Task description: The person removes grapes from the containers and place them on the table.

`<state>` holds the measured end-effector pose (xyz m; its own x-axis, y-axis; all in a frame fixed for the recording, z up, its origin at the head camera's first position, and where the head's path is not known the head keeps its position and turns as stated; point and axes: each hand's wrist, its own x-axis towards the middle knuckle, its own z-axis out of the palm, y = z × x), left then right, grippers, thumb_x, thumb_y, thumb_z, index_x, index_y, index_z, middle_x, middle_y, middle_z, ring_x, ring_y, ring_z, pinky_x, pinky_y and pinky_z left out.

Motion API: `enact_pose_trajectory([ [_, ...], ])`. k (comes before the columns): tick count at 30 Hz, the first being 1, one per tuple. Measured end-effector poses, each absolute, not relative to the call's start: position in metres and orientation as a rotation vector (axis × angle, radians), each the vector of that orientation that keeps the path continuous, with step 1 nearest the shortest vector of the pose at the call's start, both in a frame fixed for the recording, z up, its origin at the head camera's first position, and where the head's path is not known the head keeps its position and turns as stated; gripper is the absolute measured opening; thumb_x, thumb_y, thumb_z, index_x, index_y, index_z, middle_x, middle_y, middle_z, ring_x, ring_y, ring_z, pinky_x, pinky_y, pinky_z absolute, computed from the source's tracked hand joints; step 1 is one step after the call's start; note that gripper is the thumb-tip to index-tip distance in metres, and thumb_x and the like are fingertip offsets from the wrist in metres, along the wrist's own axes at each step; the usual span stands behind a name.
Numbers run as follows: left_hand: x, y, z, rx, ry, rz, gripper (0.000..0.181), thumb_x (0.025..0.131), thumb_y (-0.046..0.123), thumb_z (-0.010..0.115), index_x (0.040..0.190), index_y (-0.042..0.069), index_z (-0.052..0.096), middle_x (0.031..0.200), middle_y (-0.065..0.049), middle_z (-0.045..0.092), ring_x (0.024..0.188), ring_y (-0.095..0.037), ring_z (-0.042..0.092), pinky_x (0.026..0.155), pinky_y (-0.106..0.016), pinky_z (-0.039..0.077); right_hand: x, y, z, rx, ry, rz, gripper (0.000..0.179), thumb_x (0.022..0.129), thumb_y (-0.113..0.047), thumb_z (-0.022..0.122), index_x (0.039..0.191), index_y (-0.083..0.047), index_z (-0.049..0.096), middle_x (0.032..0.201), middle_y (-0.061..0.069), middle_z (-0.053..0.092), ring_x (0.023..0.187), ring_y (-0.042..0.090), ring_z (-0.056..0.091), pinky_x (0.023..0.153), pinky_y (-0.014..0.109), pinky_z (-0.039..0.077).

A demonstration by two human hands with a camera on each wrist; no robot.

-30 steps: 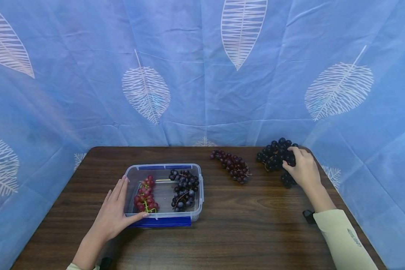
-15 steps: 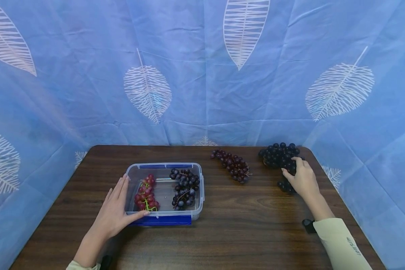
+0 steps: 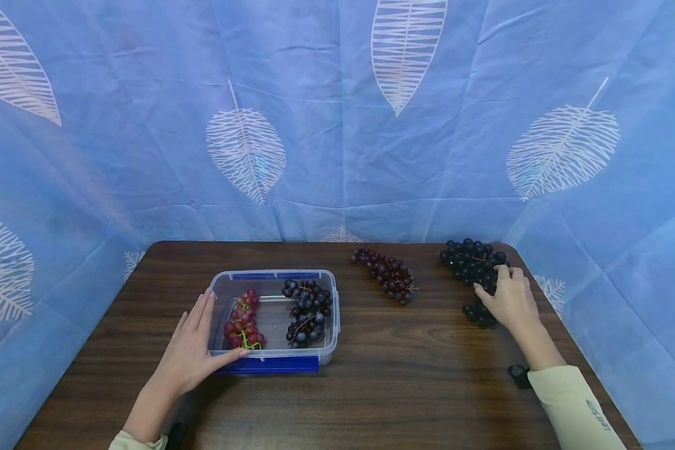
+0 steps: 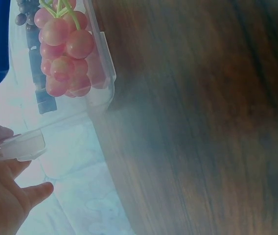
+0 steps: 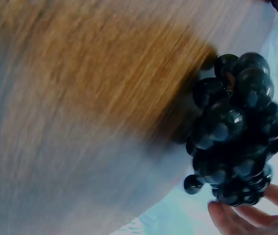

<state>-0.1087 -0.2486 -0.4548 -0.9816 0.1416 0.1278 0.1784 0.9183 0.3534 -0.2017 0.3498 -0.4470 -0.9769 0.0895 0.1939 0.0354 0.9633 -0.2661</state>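
Observation:
My left hand (image 3: 188, 350) lies along the near left corner of a clear plastic food container (image 3: 274, 326), fingers stretched down its side and thumb on the front rim. Inside the container are a bunch of red grapes (image 3: 242, 324) on a green stem, at left, and a bunch of dark grapes (image 3: 310, 312), at right. At the far right, my right hand (image 3: 514, 300) grips a bunch of black grapes (image 3: 471, 259) between thumb and fingers. The right wrist view shows fingertips (image 5: 220, 215) against the black bunch, part of the hand being cut off.
A loose bunch of purple grapes (image 3: 390, 275) lies on the wooden table (image 3: 405, 381), between the container and the black grapes. Blue latches (image 3: 270, 365) hang along the container's front. Behind the table hangs a blue cloth (image 3: 315, 156) with white leaves.
The black grapes have shifted slightly right, and my right hand has come slightly nearer along with them. My left hand and the container hold their place.

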Motion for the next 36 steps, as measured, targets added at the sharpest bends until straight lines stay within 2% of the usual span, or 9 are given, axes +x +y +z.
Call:
enact_pose_trajectory([
  [2, -0.108, -0.248, -0.454, -0.244, -2.981, -0.556, 0.126, 0.083, 0.066, 0.077, 0.166, -0.007, 0.016, 0.17, -0.033, 0.019, 0.157, -0.052, 0.021, 0.123, -0.073, 0.02, -0.2, 0.348, -0.446, -0.076, -2.865, 0.359, 0.071, 0.099, -0.026, 0.072, 0.141, 0.022, 0.042, 0.138, 0.051, 0.037, 0.121, 0.068, 0.043, 0.081, 0.071, 0.052],
  [12, -0.107, -0.247, -0.453, -0.238, -2.987, -0.578, 0.126, 0.083, 0.066, 0.077, 0.166, -0.006, 0.015, 0.171, -0.032, 0.019, 0.157, -0.051, 0.021, 0.124, -0.072, 0.019, -0.19, 0.324, -0.448, 0.163, -2.616, 0.197, 0.065, 0.086, -0.021, 0.086, 0.134, 0.014, 0.058, 0.131, 0.044, 0.054, 0.12, 0.065, 0.051, 0.086, 0.076, 0.05],
  [20, -0.107, -0.248, -0.454, -0.253, -2.971, -0.573, 0.126, 0.083, 0.065, 0.077, 0.166, -0.006, 0.016, 0.171, -0.032, 0.019, 0.157, -0.052, 0.022, 0.123, -0.073, 0.02, -0.181, 0.287, -0.438, 0.304, -2.598, 0.237, 0.065, 0.088, -0.024, 0.086, 0.139, 0.007, 0.06, 0.136, 0.039, 0.057, 0.127, 0.059, 0.053, 0.095, 0.072, 0.051],
  [30, -0.108, -0.247, -0.454, -0.239, -2.977, -0.58, 0.126, 0.084, 0.065, 0.077, 0.166, -0.007, 0.014, 0.17, -0.034, 0.019, 0.156, -0.053, 0.021, 0.123, -0.074, 0.019, -0.176, 0.242, -0.427, 0.5, -2.571, 0.319, 0.065, 0.088, -0.026, 0.086, 0.14, 0.004, 0.06, 0.135, 0.032, 0.061, 0.127, 0.052, 0.056, 0.097, 0.067, 0.053],
  [36, -0.105, -0.246, -0.453, -0.237, -2.973, -0.601, 0.126, 0.084, 0.063, 0.079, 0.166, -0.007, 0.013, 0.17, -0.035, 0.019, 0.156, -0.054, 0.02, 0.123, -0.073, 0.019, -0.177, 0.219, -0.421, 0.586, -2.607, 0.34, 0.067, 0.091, -0.03, 0.084, 0.144, 0.001, 0.058, 0.14, 0.029, 0.059, 0.131, 0.049, 0.055, 0.1, 0.065, 0.053],
])
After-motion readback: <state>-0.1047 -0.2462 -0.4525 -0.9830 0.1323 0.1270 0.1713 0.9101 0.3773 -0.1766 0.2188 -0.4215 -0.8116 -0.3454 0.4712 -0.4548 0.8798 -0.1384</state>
